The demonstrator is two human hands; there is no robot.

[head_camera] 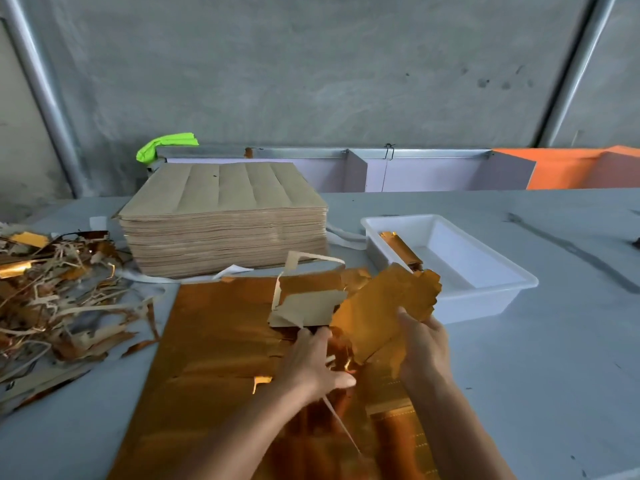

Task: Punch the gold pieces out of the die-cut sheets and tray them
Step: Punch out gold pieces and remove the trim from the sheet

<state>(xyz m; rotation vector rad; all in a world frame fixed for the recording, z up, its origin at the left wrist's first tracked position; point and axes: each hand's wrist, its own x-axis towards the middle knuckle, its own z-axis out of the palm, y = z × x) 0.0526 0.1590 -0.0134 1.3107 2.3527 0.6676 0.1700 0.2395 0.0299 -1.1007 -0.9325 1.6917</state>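
Right hand (420, 337) grips punched gold pieces (388, 310), lifted near the white tray (512, 289) w/ pieces inside, prob. for a short drop. Left hand (311, 362), fingers spread open, pins the gold sheet (214, 341) to the table (554, 375). Scrap pile (59, 299) far left, out of the way.

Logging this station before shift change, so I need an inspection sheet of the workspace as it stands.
Surface: grey table, marked with dark scuffs.
Job's things: gold die-cut sheets lie flat near the front edge; white tray at right holds a few gold pieces; tall stack of brown sheets behind.
Clutter: scrap pile at left.
Grips: left hand presses the sheets; right hand holds a bunch of gold pieces.
Cables: nothing seen.
Surroundings: concrete wall, orange panel, green cloth.
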